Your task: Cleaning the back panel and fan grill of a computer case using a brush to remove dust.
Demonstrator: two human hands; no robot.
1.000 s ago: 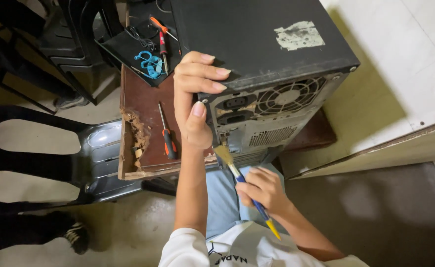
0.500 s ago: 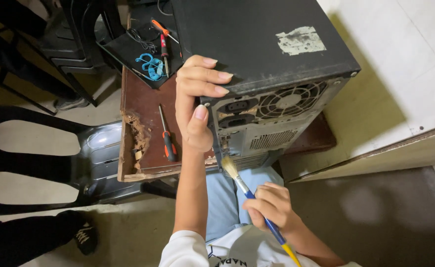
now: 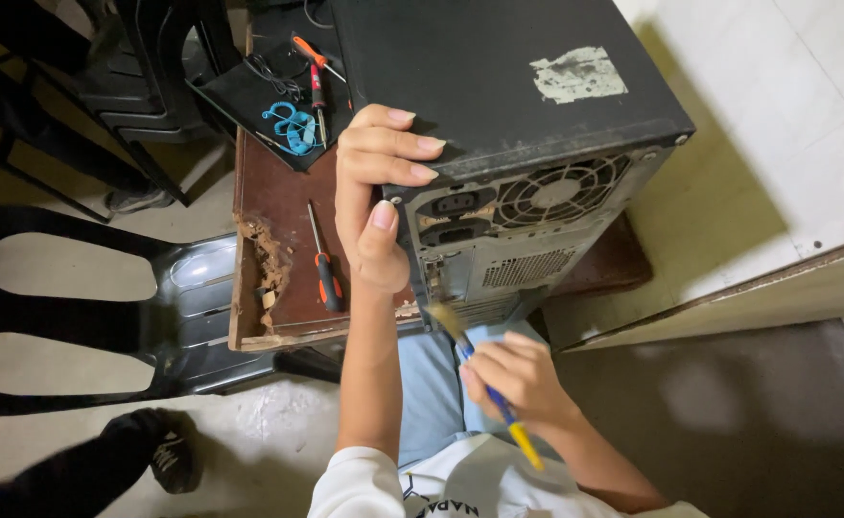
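While left hand (image 3: 376,197) fingers grip case (image 3: 508,86), right hand (image 3: 516,379) holds brush (image 3: 484,379)

Left of the black computer case (image 3: 508,86), a bare strip of the brown board (image 3: 278,192) is open; a screwdriver (image 3: 324,264) and the gripping left hand (image 3: 374,192) crowd it. Right of the case, pale floor (image 3: 806,115) lies free.

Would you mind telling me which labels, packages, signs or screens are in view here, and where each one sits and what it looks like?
Worn label: on the top panel of the black computer case, toward its right side; roughly rectangular, pale grey-white, scuffed and partly peeled.
Shirt print: at the bottom edge, on the person's white shirt; dark lettering, partly cut off.
No packages, signs or screens are visible.
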